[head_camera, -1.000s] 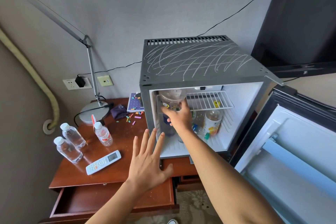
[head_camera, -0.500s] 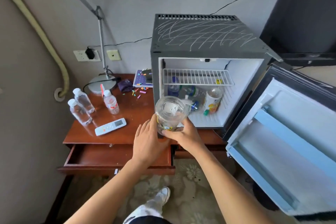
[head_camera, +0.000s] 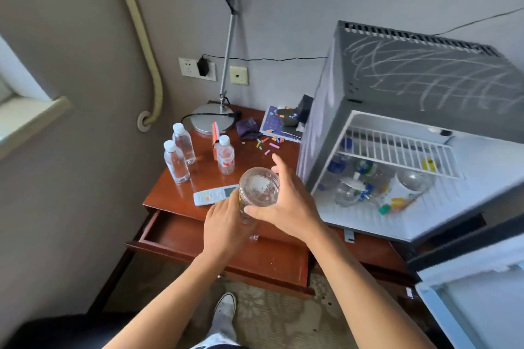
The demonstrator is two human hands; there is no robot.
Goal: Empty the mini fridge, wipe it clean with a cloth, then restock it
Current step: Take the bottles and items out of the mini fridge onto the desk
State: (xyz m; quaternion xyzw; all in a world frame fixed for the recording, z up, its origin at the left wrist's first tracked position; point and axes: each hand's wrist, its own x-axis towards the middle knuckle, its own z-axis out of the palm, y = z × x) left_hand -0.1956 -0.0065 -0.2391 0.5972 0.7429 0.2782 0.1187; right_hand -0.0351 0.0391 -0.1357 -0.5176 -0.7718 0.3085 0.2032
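Fingers [head_camera: 256, 210] of both hands curl around the clear bottle [head_camera: 258, 187].

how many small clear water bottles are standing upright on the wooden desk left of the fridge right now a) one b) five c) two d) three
d: three small clear plastic water bottles with white caps stand upright on the reddish-brown wooden desk, two close together near the wall and a red-labelled one beside them, left of the grey mini fridge.
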